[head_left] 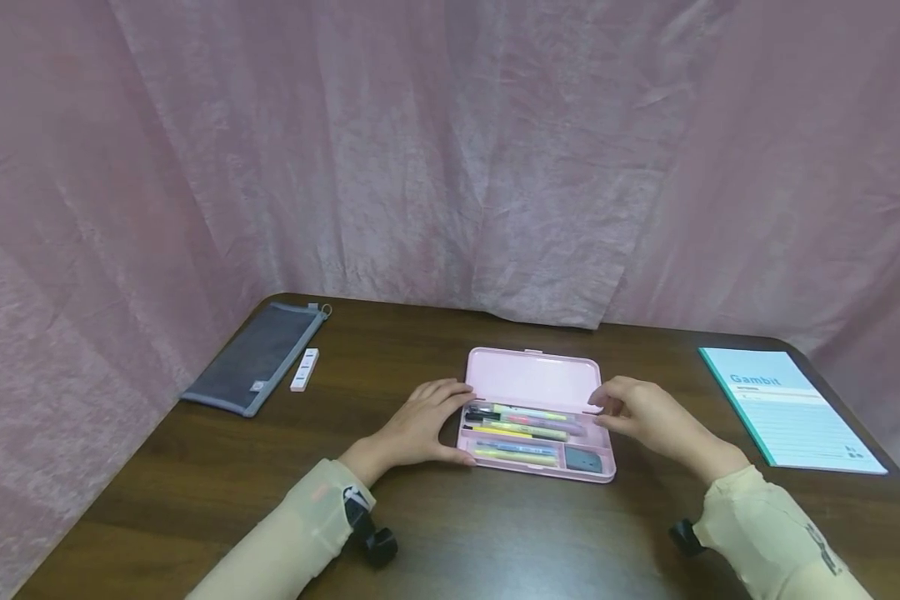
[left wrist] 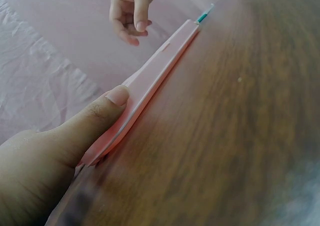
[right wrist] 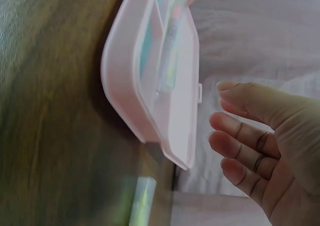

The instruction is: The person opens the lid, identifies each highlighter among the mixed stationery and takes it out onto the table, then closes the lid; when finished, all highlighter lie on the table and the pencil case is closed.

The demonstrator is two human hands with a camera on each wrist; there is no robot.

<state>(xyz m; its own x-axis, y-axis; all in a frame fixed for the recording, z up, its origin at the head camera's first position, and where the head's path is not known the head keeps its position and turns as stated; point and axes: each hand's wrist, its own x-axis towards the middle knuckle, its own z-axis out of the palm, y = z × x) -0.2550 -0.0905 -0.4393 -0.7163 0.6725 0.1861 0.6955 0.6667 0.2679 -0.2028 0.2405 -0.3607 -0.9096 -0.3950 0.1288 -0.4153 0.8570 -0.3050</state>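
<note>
A pink pencil case lies on the table with its lid tipped back. Inside are several highlighters and pens, some yellow, and a dark grey block in the front right compartment. My left hand holds the case's left end. Its thumb presses on the front side in the left wrist view, while the other fingers reach toward the lid's left edge. Beside the right end hovers my right hand, its fingers loosely bent and nothing in them. The right wrist view shows a gap between these fingertips and the case.
At the far left lies a grey mesh zip pouch, with a small white-and-pink block beside it. A Gambit notebook with a green spine lies at the right. Pink curtains hang behind the table.
</note>
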